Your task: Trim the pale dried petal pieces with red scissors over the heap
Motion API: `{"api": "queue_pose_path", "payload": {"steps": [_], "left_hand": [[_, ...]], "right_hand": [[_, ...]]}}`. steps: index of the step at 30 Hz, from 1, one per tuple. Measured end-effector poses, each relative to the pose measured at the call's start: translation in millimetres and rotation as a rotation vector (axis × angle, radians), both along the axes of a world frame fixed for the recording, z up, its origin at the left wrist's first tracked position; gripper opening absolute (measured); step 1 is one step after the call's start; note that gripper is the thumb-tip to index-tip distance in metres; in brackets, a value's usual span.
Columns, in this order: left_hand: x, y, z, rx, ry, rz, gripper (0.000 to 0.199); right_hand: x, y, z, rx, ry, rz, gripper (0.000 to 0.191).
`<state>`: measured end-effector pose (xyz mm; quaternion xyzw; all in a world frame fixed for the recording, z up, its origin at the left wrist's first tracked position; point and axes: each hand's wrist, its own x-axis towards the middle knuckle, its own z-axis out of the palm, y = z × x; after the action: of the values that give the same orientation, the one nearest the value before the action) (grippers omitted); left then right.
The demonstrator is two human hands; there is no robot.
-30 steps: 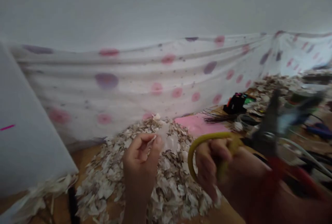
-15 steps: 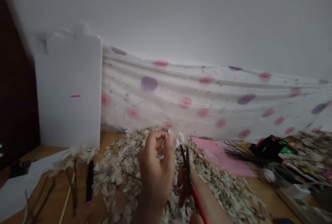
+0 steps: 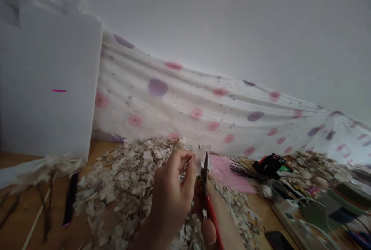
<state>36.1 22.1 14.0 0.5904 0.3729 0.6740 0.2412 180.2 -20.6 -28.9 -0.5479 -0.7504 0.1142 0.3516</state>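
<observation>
My left hand (image 3: 174,190) is closed in a pinch, its thumb and fingertips on a thin, pale, petal-like piece (image 3: 203,156). My right hand (image 3: 224,211) is wrapped round the red handles of a pair of scissors (image 3: 211,213), thumb in one loop. The dark blades point upward and stand slightly apart, close beside the pale piece. Whether they touch it I cannot tell. Under both hands spreads a large heap of dry, whitish petal-like flakes (image 3: 130,176).
A white board (image 3: 52,118) with a pink mark stands at left, near a black marker (image 3: 70,199) and twigs (image 3: 48,207). Behind hangs a dotted cloth (image 3: 179,99). At right lie a pink sheet (image 3: 232,174), dark thin stems (image 3: 245,169), a power strip (image 3: 298,223) and a phone (image 3: 278,240).
The view has turned right and tilted, so the board slides left and more of the right-hand clutter shows. The scissor blades have spread wider apart beside the pale piece.
</observation>
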Motion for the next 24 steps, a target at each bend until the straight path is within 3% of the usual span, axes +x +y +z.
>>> {"api": "queue_pose_path", "payload": {"steps": [7,13,24], "left_hand": [[2.8,1.9,-3.0,0.020,-0.010,0.022,0.005],[1.0,2.4,-3.6,-0.013,-0.034,-0.031,0.002],[-3.0,1.3,0.8,-0.081,-0.050,-0.124,0.005]], "right_hand": [[6.3,-7.1,-6.3,0.021,0.039,-0.025,0.075],[7.4,2.9,-4.1,0.020,0.052,0.017,0.084],[-3.3,12.9,23.2,-0.026,-0.011,0.038,0.086]]}}
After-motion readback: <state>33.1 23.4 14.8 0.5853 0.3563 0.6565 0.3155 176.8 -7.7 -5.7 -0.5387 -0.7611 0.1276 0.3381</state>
